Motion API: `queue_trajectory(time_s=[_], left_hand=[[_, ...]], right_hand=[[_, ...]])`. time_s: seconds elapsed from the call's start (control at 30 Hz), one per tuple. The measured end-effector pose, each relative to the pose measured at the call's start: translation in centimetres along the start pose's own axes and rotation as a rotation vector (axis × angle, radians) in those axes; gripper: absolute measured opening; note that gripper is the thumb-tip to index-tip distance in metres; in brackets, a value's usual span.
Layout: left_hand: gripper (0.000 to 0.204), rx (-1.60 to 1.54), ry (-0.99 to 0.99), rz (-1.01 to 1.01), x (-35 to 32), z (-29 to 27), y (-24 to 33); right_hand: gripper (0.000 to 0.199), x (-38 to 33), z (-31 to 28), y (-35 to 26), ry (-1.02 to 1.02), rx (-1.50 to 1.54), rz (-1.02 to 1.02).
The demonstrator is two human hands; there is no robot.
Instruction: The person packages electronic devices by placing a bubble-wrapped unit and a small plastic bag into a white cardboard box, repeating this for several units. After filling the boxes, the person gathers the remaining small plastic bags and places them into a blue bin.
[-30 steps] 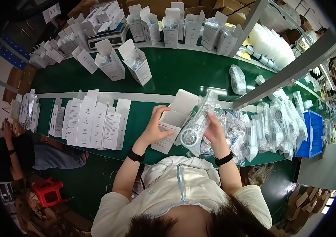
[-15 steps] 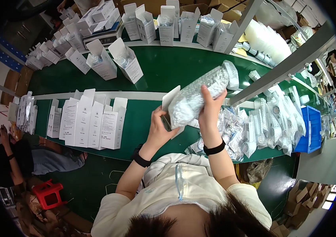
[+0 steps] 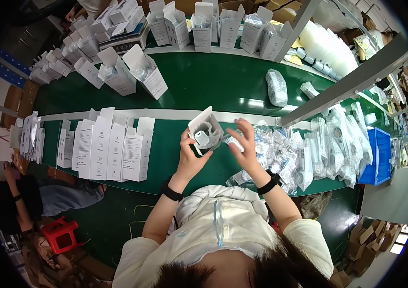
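Note:
My left hand is closed around a white carton, held tilted above the near bench with its top flap raised. Inside the carton lies a white part in clear plastic; its lower portion is hidden. To the right of the carton, apart from it, my right hand has its fingers spread and holds nothing. Below and beside that hand is a pile of small clear bags. On the far green surface lies a bubble-wrapped package.
White cartons stand in a group at left. Two open filled cartons stand farther back, with several along the rear ledge. At right are bagged pieces, a blue bin and a slanting metal post.
The large bubble-wrapped package has left my right hand, which has opened and moved slightly down. The carton in my left hand now faces up, showing its contents.

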State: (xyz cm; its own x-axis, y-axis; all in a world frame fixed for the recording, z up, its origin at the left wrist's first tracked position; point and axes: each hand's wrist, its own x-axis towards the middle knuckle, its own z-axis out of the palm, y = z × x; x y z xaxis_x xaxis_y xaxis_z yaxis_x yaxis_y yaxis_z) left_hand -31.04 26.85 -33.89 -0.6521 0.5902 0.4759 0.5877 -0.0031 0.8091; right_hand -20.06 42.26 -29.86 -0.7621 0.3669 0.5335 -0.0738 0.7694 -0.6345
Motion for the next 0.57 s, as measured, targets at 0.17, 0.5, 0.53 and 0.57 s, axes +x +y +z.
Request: queue_trajectory(time_s=[0.17, 0.5, 0.53, 0.57], left_hand=[[0.062, 0.019, -0.061, -0.073, 1.2, -1.2, 3.4], [0.024, 0.340, -0.283, -0.240, 3.7, -2.2, 4.5], [0.028, 0.298, -0.363, -0.391, 4.3, -2.6, 4.8], [0.032, 0.253, -0.442, -0.541, 5.1, -3.0, 5.3]], right_hand=[[0.051, -3.9, -0.1, 7.3, -0.038, -0.074, 0.484], [0.078, -4.4, 2.5, 7.9, -0.502, -0.278, 0.468], [0.080, -4.4, 2.4, 8.0, -0.501, -0.196, 0.477], [0.080, -4.4, 2.5, 8.0, -0.502, -0.196, 0.475]])
